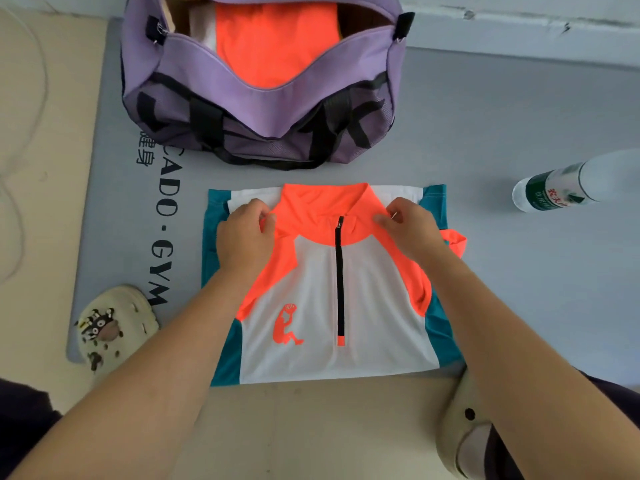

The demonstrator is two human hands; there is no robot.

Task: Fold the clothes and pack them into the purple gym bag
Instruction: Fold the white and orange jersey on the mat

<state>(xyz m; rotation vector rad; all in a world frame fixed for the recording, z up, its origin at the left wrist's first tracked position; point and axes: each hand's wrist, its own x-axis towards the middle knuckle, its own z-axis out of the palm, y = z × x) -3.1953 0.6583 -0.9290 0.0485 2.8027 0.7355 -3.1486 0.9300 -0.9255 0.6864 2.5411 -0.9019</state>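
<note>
Hands, the left hand [244, 233] and the right hand [408, 230], each pinch the orange collar of the folded shirt [329, 306] on the grey mat [485, 126], probably to lift it flat into the open purple bag [263, 98] just beyond.

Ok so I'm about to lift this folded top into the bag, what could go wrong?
1. Both hands, left hand and right hand, pinch only the collar end of the folded shirt, so lifting from there may let the fold fall open.
2. The orange sleeve sticks out on the right and could drag.
3. The purple gym bag already holds an orange garment, and its sagging front edge might catch the shirt.
</note>
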